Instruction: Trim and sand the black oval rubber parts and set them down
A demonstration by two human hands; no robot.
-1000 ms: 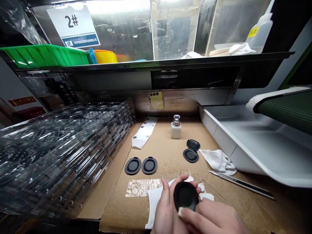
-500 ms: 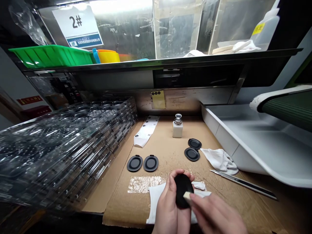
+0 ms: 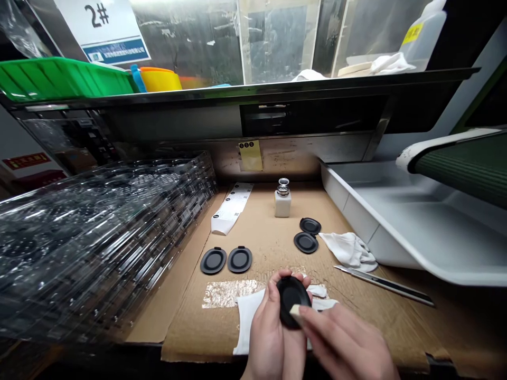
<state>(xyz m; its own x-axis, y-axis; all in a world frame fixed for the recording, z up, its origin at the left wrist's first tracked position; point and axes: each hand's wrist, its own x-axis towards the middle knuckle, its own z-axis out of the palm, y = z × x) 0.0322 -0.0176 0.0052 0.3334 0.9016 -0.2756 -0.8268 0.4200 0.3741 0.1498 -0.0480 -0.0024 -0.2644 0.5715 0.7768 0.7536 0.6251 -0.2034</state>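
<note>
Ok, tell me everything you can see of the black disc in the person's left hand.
The black disc looks round, thin and matte, perhaps plastic, with a faint ring inside its edge. It sits tilted, cradled in the left hand above the brown cardboard. The right hand holds a small pale piece that seems to touch its near part. Its underside is hidden.

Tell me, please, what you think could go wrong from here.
The black disc might slip from the left hand if the small pale piece in the right hand presses too hard. The knife lying near the right hand could be brushed by accident. The white bottle standing on the cardboard could be knocked over.
</note>
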